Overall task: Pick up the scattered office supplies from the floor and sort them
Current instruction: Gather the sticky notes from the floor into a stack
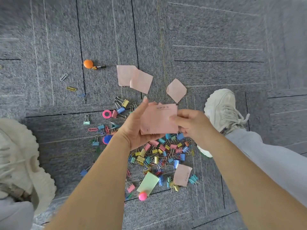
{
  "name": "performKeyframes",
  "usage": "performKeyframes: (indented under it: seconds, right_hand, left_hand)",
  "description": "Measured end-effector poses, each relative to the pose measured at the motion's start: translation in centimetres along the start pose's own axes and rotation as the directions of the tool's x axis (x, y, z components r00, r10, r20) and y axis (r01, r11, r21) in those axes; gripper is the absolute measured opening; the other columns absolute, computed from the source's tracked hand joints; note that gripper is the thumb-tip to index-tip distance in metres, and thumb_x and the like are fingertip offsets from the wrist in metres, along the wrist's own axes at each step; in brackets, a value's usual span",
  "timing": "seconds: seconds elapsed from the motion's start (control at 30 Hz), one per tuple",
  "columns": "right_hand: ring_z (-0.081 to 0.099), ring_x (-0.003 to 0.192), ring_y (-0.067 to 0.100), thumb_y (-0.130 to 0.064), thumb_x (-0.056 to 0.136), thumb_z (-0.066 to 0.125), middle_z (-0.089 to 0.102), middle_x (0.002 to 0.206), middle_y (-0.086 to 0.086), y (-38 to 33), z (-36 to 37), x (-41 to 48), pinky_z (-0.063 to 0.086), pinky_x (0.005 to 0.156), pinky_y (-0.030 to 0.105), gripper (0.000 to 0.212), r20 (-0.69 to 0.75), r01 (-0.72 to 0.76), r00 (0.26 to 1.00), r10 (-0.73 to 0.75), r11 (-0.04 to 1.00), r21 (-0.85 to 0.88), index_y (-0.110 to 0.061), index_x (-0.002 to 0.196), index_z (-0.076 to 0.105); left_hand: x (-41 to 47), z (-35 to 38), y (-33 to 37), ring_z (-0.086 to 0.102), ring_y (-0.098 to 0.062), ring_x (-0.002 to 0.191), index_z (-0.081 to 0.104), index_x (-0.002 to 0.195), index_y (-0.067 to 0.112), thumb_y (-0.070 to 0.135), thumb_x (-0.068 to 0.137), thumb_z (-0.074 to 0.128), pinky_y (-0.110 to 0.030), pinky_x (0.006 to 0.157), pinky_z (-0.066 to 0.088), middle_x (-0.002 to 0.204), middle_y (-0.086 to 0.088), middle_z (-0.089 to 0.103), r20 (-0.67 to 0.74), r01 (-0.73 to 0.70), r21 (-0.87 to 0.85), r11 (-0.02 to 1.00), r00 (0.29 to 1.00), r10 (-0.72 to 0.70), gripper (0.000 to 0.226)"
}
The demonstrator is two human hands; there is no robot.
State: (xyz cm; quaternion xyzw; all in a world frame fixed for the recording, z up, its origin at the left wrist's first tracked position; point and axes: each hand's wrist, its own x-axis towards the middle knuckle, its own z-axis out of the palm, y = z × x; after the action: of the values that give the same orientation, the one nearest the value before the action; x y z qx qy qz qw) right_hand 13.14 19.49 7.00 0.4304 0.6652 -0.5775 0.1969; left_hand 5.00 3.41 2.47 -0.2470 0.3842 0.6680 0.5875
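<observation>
The left hand (137, 128) sits in the middle of the frame, palm turned up, cradling a small stack of pink notes (158, 120); its thumb lies straight along the stack's left edge, and its other fingers are hidden behind the paper, so I cannot tell whether they curl. The right hand (192, 125) meets it from the right, with curled fingers pinching the stack's right edge. The notes are pale pink, roughly square and slightly creased, with small dark writing near the top edge and a mark in the lower left corner; they are held above the floor, over the top of the pile of binder clips (162, 151).

The clips are pink, yellow, blue and teal, tangled with coloured paper clips just below the hands. Above the hands, two overlapping pink sheets (132, 77) lie flat on the grey carpet (216, 30); a third pink sheet (176, 90) lies just right of them, turned like a diamond. A fourth pink sheet (182, 175) rests on the pile's lower right edge; a green note (148, 181) lies beside it, its lower end touching a pink ball (142, 196). In the upper left an orange disc (88, 63) touches a battery (99, 66). Pale shoes stand at the left edge (20, 155) and right of centre (222, 108).
</observation>
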Motion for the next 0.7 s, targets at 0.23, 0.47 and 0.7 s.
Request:
performKeyframes:
  seconds: [0.23,0.47,0.7]
  right_hand:
    - [0.064,0.073,0.009,-0.042,0.085,0.073,0.066,0.081,-0.01,-0.8,3.2,1.4,0.051,0.063,0.028,0.024,-0.114,0.121,0.959,-0.258,0.741,-0.66,-0.019,0.094,0.073]
    - [0.068,0.085,0.022,-0.056,0.092,0.053,0.073,0.084,0.001,1.2,0.7,5.3,0.053,0.079,0.037,0.043,-0.314,-0.048,0.937,-0.156,0.83,-0.556,-0.015,0.093,0.068]
    - [0.06,0.099,0.025,-0.044,0.085,0.069,0.061,0.111,0.005,3.0,1.8,8.4,0.046,0.079,0.035,0.052,-0.222,-0.157,0.975,0.014,0.752,-0.641,-0.014,0.124,0.05]
  left_hand:
    - [0.0,-0.6,-0.4,0.07,-0.033,0.085,0.07,0.11,0.022,0.031,0.08,0.073,-0.061,0.088,0.054,0.101,-0.014,0.071,0.033,-0.012,-0.062,0.998,0.999,0.014,0.032]
    - [0.2,-2.8,0.6,0.064,-0.036,0.107,0.058,0.126,0.027,-0.02,0.084,0.034,-0.049,0.076,0.059,0.13,-0.011,0.059,-0.008,-0.133,0.109,0.985,0.991,0.135,0.068]
    - [0.3,-2.3,1.4,0.062,-0.026,0.109,0.063,0.118,0.04,-0.023,0.084,0.035,-0.039,0.078,0.058,0.128,-0.001,0.057,0.045,-0.226,0.308,0.924,0.974,0.224,0.077]
